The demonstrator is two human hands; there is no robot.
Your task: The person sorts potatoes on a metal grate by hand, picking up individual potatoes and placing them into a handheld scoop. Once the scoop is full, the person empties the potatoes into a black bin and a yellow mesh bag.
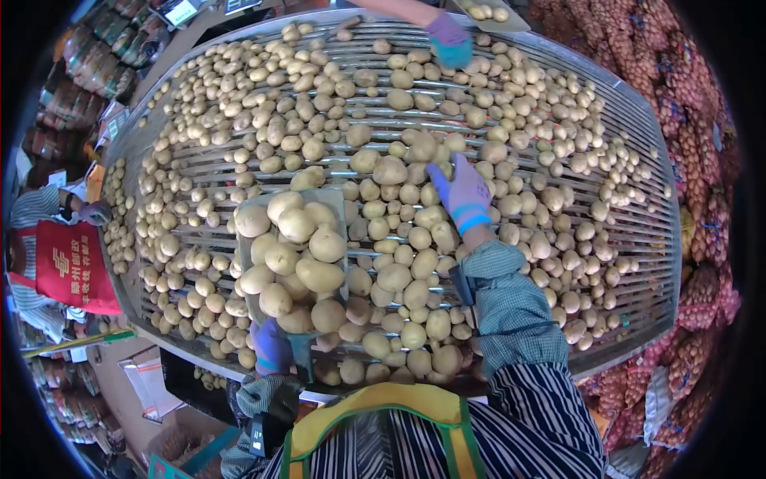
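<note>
Potatoes [393, 278] of mixed sizes lie over a slatted metal table [630, 307]. My left hand [271, 348], in a purple glove, grips the near end of a grey scoop [341, 209] heaped with large potatoes. My right hand [463, 191], in a purple glove with a blue cuff, reaches out over the middle of the table. Its thumb and forefinger are spread apart, touching or just above the potatoes; a large potato [423, 147] lies just beyond the fingertips. Nothing shows held in it.
A co-worker's gloved hand [451, 44] reaches in at the far edge, near another tray [511, 20] with potatoes. At the left edge stands a person in a red apron [76, 267]. Net sacks of potatoes [694, 184] are stacked on the right. A black crate [187, 383] sits below left.
</note>
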